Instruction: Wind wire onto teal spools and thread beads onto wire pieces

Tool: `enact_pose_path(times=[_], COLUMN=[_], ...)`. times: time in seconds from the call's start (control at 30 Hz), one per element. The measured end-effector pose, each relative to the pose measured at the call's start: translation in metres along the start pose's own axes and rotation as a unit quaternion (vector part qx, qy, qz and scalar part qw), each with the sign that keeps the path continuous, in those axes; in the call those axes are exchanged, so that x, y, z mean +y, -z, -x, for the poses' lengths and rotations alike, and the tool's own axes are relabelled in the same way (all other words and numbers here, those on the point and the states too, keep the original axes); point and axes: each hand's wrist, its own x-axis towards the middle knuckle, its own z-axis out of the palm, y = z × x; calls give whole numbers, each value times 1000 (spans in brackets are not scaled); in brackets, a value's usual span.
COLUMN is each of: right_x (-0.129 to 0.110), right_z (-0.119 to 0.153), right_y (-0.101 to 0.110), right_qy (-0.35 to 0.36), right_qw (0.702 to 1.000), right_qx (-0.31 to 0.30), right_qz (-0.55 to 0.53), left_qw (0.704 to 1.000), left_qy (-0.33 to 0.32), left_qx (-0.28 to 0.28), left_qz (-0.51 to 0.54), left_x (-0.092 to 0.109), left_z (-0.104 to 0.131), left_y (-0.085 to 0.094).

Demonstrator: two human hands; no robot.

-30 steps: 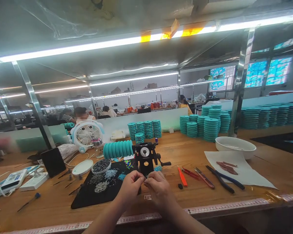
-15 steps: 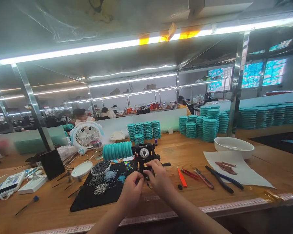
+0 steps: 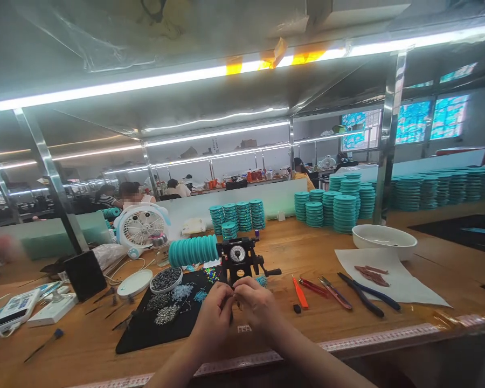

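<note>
My left hand (image 3: 217, 308) and my right hand (image 3: 255, 303) meet in front of a black winding device (image 3: 238, 253) with a round dial and a crank handle on its right. The fingers of both hands are pinched together, nearly touching. Whatever lies between the fingertips is too small and hidden to name. Teal spools (image 3: 193, 250) sit in a row on the device's left side. Left of my hands, a black mat (image 3: 145, 334) carries a bowl of dark beads (image 3: 166, 280), silvery small parts (image 3: 167, 314) and clear bluish pieces (image 3: 182, 291).
To the right lie an orange-handled tool (image 3: 300, 293), tweezers (image 3: 334, 292), dark pliers (image 3: 361, 293) and a white paper (image 3: 412, 288) with brown strips. A white bowl (image 3: 383, 237), stacked teal spools (image 3: 345, 213) and a fan (image 3: 143, 229) stand behind. Several people sit farther back.
My right hand has dropped slightly and moved left, off the front of the device. Both hands' fingertips have come together. A small teal bundle now shows behind my right hand.
</note>
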Motion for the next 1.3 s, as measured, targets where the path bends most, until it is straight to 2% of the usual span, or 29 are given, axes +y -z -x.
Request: enact_pose_path(times=[0.1, 0.17, 0.23, 0.4, 0.5, 0.57, 0.63, 0.7, 0.77, 0.83, 0.9, 1.0, 1.1, 1.13, 1.2, 1.3], right_x=[9, 14, 16, 8, 4, 3, 2, 1, 0, 1, 5, 13, 19, 18, 15, 6], right_z=[-22, -33, -36, -15, 3, 13, 19, 21, 20, 13, 1, -19, -31, -32, -27, -8], right_y=[-1, -3, -4, 1, -5, -12, -17, -17, -13, -6, -3, -3, -5, -4, -2, 2], right_qy=[-45, -62, -77, -114, -180, -211, -197, -133, -40, 11, 3, -39, -68, -77, -93, -122], right_qw=[999, 998, 997, 991, 983, 978, 980, 991, 998, 1000, 1000, 999, 998, 997, 994, 989], right_qx=[-4, 2, 9, 69, 41, 7, 5, 23, 36, 23, 1, -4, 12, 22, 49, 82], right_qz=[8, 14, 16, 29, 15, -8, -22, -9, 12, 13, -7, -14, -10, -10, -10, -10], left_qw=[984, 983, 992, 995, 980, 974, 973, 979, 986, 995, 1000, 974, 974, 982, 999, 987], left_qy=[-99, -105, -76, 82, 165, 183, 180, 159, 123, 65, -9, -115, -135, -117, -30, 127], left_qx=[-11, -27, -33, 19, 10, 3, 2, 1, -3, -5, -6, -19, -42, -41, -17, 24], left_qz=[-146, -148, -95, 43, 109, 137, 144, 130, 110, 69, -26, -192, -178, -140, -39, 93], left_x=[-1, -3, -3, -9, -15, -17, -16, -12, -8, -4, -3, -6, -7, -7, -6, -5], left_z=[4, 5, 4, -5, -10, -10, -9, -6, -2, 2, 5, 7, 5, 4, 1, -4], left_y=[-2, -4, -5, -9, -11, -12, -11, -9, -5, -3, -2, -4, -7, -8, -9, -9])
